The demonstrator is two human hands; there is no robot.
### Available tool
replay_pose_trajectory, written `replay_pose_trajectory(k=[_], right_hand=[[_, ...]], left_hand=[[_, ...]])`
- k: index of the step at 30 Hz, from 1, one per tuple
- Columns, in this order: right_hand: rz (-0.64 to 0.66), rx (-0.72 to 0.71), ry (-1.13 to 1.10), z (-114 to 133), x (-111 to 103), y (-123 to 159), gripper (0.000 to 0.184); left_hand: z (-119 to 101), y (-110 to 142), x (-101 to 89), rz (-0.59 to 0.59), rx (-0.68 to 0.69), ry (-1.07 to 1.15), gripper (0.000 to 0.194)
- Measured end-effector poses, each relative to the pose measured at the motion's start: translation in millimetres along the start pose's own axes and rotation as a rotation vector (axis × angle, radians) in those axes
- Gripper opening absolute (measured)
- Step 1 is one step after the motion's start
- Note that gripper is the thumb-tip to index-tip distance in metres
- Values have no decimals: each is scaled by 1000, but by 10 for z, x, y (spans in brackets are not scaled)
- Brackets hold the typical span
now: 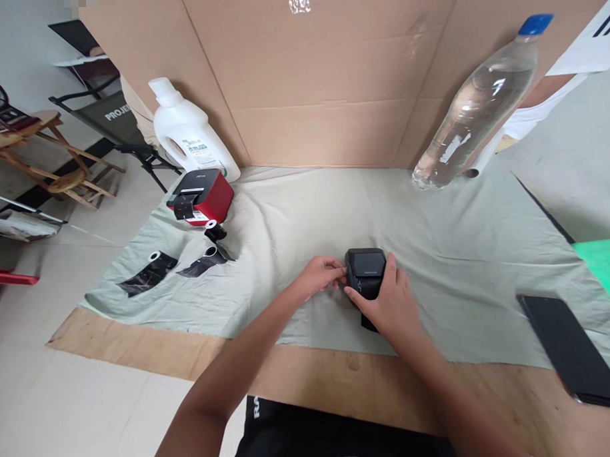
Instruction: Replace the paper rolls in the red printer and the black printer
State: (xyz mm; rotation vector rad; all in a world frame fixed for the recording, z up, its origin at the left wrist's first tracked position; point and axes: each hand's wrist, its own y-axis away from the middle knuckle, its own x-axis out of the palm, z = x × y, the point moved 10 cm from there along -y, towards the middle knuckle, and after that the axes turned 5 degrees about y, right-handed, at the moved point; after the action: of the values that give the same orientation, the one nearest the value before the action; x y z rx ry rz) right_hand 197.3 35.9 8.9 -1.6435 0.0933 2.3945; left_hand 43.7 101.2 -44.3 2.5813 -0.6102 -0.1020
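Note:
A small black portable printer [367, 263] stands on the grey-green cloth [314, 208], near the table's front edge. From its front hangs a dark strip [369, 323]. My right hand [398, 304] grips the printer from the right, thumb across its front and fingers along the far side. At the printer's left side, the fingers of my left hand [323, 276] are pinched together, touching its edge. Whatever may be between those fingertips is too small to make out.
At the left stand a red-and-black label printer [218, 195] and several black label rolls [162, 262]. Behind are a white detergent bottle [194, 136], a cardboard panel [319, 74] and a large water bottle [474, 116]. A phone [572, 346] lies at the right.

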Motion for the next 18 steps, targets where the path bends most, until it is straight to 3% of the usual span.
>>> replay_pose_trajectory(k=[5,14,18], right_hand=[[-8,29,-73,-48,-15,-16,100],[-245,-31,-308,-126,-393,-86,41],[-269,-50,-482,-188,-439,-132,35]], left_hand=[[-1,9,5,-3,56,-4,21],[-28,-5,42,12,142,12,15],[-15,-26,38,13,182,4,17]])
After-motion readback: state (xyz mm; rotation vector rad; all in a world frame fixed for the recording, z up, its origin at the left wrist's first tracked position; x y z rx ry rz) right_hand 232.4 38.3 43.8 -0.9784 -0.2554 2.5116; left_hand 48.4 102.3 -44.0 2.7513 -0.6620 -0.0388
